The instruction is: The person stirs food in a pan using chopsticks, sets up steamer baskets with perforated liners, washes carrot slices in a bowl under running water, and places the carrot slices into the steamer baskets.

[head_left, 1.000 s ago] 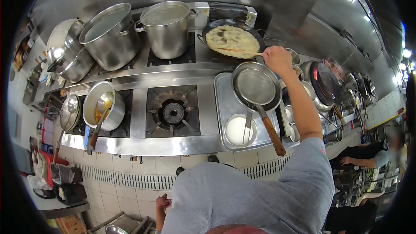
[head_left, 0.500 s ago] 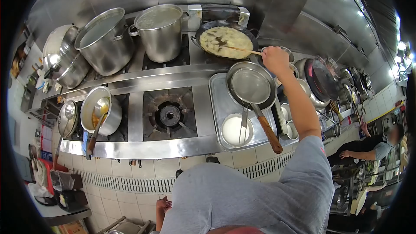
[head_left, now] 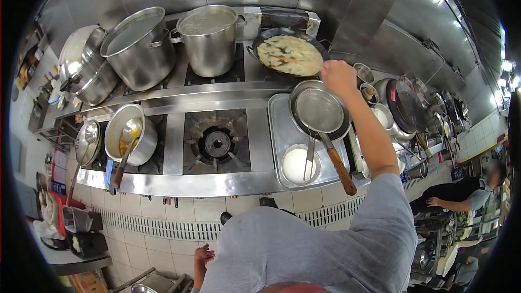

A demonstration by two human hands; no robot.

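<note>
My right hand [head_left: 339,77] is closed on the end of long wooden chopsticks [head_left: 300,62], whose other end reaches into the dark wok [head_left: 261,36] at the back of the stove. Pale pieces of food [head_left: 287,51] fill the wok in yellowish oil. Below that hand, a round strainer [head_left: 320,109] with a wooden handle rests over a metal bowl on a tray [head_left: 277,130]. A white container [head_left: 297,164] stands on the same tray. My left hand [head_left: 204,254] hangs low beside my body, fingers apart, holding nothing.
Two tall steel pots [head_left: 210,49] and stacked pans stand along the back left. A pot with a ladle [head_left: 151,142] sits left of the bare burner [head_left: 216,143]. Several pans and bowls [head_left: 404,106] line the right. Another person [head_left: 461,192] stands at far right.
My right hand has moved slightly toward the wok and the chopsticks have swept through the food, whose pieces are rearranged. The whole view has shifted a little.
</note>
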